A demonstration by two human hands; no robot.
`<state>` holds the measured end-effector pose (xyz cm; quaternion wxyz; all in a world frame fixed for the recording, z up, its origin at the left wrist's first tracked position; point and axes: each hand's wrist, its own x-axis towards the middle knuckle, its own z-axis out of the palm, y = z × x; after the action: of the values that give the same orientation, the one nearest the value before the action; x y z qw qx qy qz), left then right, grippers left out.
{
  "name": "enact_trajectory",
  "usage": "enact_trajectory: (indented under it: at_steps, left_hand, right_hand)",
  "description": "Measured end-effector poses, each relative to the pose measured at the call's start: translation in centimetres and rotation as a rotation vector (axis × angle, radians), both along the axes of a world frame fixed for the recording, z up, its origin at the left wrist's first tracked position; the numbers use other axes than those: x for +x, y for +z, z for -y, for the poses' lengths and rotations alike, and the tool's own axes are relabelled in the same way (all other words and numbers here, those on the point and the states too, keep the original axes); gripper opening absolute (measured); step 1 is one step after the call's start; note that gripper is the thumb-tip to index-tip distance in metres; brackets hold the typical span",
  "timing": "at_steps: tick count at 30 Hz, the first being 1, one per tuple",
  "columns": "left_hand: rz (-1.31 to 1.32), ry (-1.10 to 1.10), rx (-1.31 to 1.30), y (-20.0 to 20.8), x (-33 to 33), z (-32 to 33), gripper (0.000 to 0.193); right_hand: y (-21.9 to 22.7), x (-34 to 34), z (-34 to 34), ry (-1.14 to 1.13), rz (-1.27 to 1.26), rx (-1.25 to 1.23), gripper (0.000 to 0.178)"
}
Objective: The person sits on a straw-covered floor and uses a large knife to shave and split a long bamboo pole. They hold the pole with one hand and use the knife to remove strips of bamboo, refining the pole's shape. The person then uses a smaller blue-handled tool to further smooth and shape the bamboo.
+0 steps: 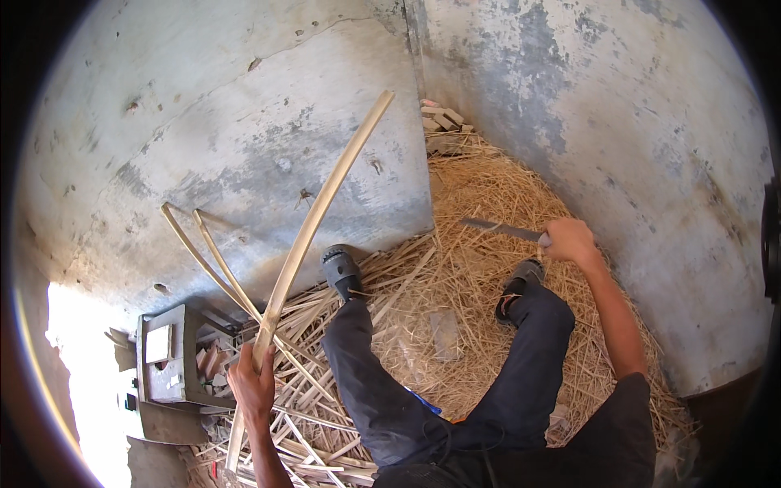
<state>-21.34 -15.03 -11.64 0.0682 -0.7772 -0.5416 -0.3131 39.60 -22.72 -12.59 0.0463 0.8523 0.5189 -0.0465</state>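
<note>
My left hand is closed around a long, pale, flat bamboo strip. The strip slants up and to the right across the wall, and its lower end shows below the hand. At the right, my right hand grips the handle of a knife, whose narrow dark blade points left, away from the strip. Just left of the held strip, two thinner strips rise in front of the wall, their lower parts crossing behind it.
Shavings cover the floor around my shoes. Loose strips are heaped at the lower left, beside a grey box-like stand with broken bricks in it. Worn walls meet in a corner ahead; bricks are stacked there.
</note>
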Motion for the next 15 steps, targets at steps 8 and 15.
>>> enact_trajectory:
  at_steps: [8,15]
  left_hand:
    - [-0.005,-0.221,-0.317,-2.8,4.6,1.1,0.042]
    - [-0.132,-0.22,-0.529,-5.5,6.3,3.2,0.048]
  right_hand:
    - [2.1,-3.5,-2.5,0.184,0.061,-0.416,0.036]
    - [4.8,-4.8,-2.1,0.132,-0.016,-0.265,0.041]
